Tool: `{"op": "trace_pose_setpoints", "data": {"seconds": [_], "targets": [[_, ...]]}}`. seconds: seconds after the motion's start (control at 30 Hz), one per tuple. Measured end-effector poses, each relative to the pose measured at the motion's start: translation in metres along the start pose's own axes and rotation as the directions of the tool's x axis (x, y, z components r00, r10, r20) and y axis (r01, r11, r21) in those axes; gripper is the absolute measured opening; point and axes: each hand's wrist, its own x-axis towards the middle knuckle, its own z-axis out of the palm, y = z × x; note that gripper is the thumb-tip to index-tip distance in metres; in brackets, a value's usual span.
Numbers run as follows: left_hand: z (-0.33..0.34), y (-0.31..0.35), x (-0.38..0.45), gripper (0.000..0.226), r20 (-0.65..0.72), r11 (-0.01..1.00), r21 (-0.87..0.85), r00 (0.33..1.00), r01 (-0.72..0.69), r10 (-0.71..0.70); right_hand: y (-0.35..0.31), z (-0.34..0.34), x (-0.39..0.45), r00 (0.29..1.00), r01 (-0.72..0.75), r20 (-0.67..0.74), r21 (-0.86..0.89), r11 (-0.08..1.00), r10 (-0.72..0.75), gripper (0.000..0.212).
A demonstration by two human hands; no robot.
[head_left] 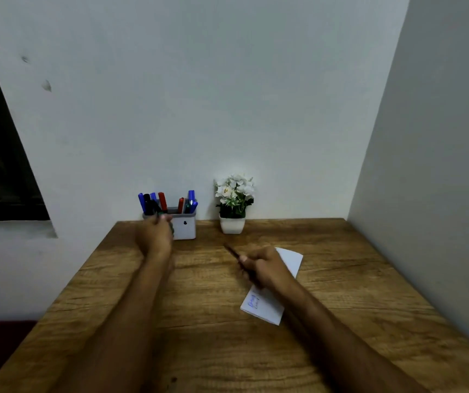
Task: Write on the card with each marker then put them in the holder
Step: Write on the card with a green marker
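At the wall end of a wooden desk (142,293), the left hand (154,236) reaches to the holder (185,228), fingers curled round something dark green at its near left corner; what it is cannot be told. Blue, black and red markers (162,201) stand in the holder. Right of the holder, near a potted plant (233,205), the right hand (264,268) grips a dark marker (232,251) over the card (267,310), whose blue scribble is unreadable.

A white-flowered potted plant (233,205) stands on the wooden table (341,293).
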Motion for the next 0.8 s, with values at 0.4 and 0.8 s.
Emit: {"op": "trace_pose_setpoints", "data": {"seconds": [0.4,0.8], "targets": [[0.029,-0.066,-0.026,0.02,0.555,0.429,0.686,0.804,-0.588,0.215,0.019,-0.05,-0.009,0.993,0.06,-0.116,0.516,0.855,0.0,0.012],[0.03,-0.067,-0.091,0.038,0.88,0.42,0.226,0.369,-0.879,0.299,0.022,-0.069,0.004,0.978,0.135,-0.21,0.651,0.747,0.006,0.023]]}}
